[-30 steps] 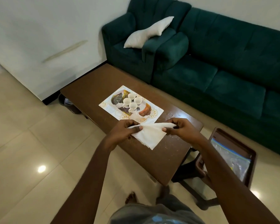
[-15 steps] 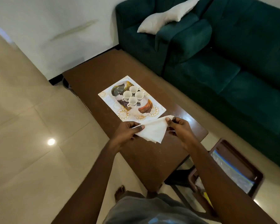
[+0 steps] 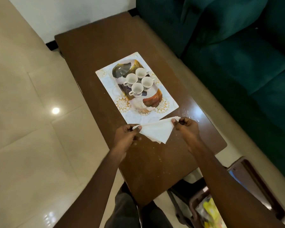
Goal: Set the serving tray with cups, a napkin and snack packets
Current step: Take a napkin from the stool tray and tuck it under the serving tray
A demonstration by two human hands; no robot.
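Observation:
A white napkin (image 3: 156,131), folded into a triangle, hangs between my hands above the near part of the brown table (image 3: 95,46). My left hand (image 3: 127,137) pinches its left corner and my right hand (image 3: 186,127) pinches its right corner. Just beyond it, an oval serving tray (image 3: 150,102) with a leaf pattern rests on a pale placemat (image 3: 105,76). Several white cups (image 3: 137,88) stand close together on the tray's middle. A blurred yellow packet (image 3: 209,209) shows at the lower right, below the table.
A dark green sofa (image 3: 237,51) runs along the table's right side. A small brown side table (image 3: 250,176) stands low at the lower right, holding a clear bag. Glossy beige floor tiles (image 3: 23,112) lie to the left, and a white wall is behind the table.
The view has tilted down and moved closer over the table. Both hands still hold the napkin, now stretched a little wider, near the placemat's front edge.

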